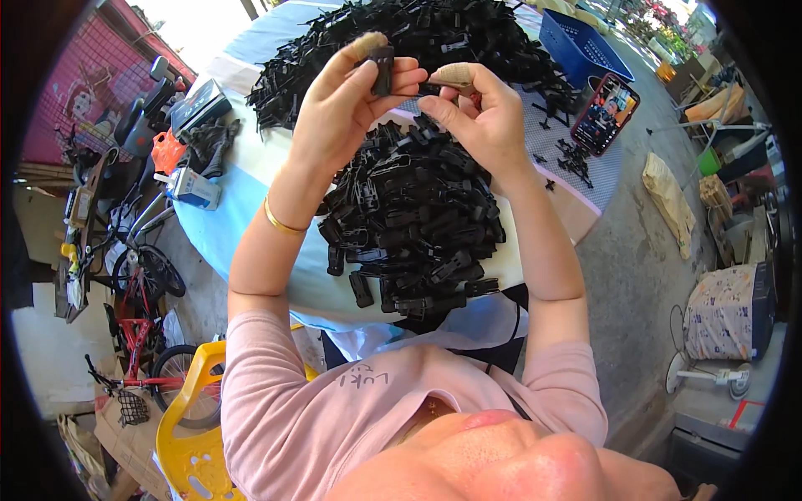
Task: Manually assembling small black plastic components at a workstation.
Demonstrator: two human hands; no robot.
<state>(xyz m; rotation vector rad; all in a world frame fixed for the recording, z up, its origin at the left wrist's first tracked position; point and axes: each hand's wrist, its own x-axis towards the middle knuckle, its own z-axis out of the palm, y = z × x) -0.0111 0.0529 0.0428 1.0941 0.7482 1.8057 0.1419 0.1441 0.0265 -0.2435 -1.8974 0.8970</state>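
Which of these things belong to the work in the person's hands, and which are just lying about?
Seemingly part of the work:
black part in the left hand
near pile of black parts
far pile of black pieces
small bits below the phone

Seemingly just lying about:
phone
carton
red bike

The left hand (338, 104) partly hid a black part (383, 73); any piece in the right hand (487, 117) was too small to tell. The upper edge cut off the far black pile (426, 29).
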